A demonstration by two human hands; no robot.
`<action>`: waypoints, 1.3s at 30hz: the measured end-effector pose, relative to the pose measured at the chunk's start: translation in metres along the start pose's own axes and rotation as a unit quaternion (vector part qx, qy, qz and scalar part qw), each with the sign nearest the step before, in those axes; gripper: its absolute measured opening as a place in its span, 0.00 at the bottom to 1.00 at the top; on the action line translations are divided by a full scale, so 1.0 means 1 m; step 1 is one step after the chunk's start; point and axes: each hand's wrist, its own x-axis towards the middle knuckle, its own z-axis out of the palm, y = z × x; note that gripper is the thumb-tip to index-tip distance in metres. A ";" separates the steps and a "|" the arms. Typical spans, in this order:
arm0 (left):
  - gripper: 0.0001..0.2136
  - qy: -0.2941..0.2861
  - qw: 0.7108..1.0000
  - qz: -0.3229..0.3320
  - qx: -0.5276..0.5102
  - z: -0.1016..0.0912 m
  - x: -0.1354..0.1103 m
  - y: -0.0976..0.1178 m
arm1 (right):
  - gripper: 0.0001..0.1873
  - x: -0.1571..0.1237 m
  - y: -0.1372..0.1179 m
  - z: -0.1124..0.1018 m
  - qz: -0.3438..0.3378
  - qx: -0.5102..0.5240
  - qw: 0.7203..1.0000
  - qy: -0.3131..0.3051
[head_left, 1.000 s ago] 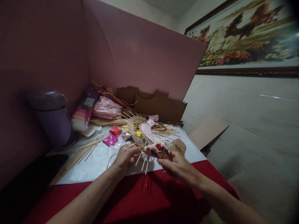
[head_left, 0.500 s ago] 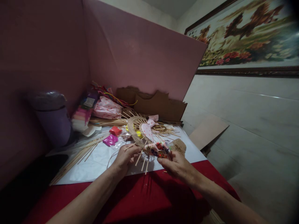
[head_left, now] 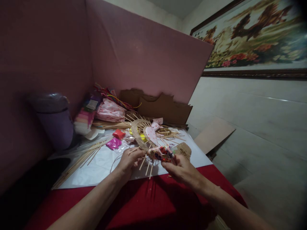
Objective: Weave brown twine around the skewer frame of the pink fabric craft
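A twine-wrapped ring [head_left: 137, 133] with thin wooden sticks [head_left: 151, 172] radiating from it is held up over the table. My left hand [head_left: 129, 162] grips its lower left part, fingers closed. On the ring sits a pale pink dotted fabric piece [head_left: 150, 134] edged in twine, with a small bow [head_left: 155, 126] above it. My right hand [head_left: 181, 167] pinches a floral fabric piece [head_left: 161, 153] at its right end; this piece lies against the lower edge of the ring. My right fingertips are partly hidden.
Loose sticks [head_left: 76, 164] lie on the white sheet [head_left: 88, 179] at left. Red [head_left: 119, 134] and magenta [head_left: 113, 143] packets lie behind my left hand. A purple bin [head_left: 55, 127] stands far left. Torn cardboard [head_left: 163, 110] leans at the back. Red cloth [head_left: 144, 204] covers the front.
Almost nothing differs. Both hands keep their hold, and the ring and floral fabric stay in nearly the same place.
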 end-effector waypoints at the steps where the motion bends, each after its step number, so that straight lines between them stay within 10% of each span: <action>1: 0.04 0.001 1.000 0.003 0.000 0.000 0.000 0.000 | 0.14 0.000 0.000 0.000 0.000 -0.001 1.000 -0.001; 39: 0.06 0.018 1.000 0.000 0.008 0.000 -0.001 0.000 | 0.14 -0.006 -0.007 0.000 0.015 -0.004 1.000 -0.009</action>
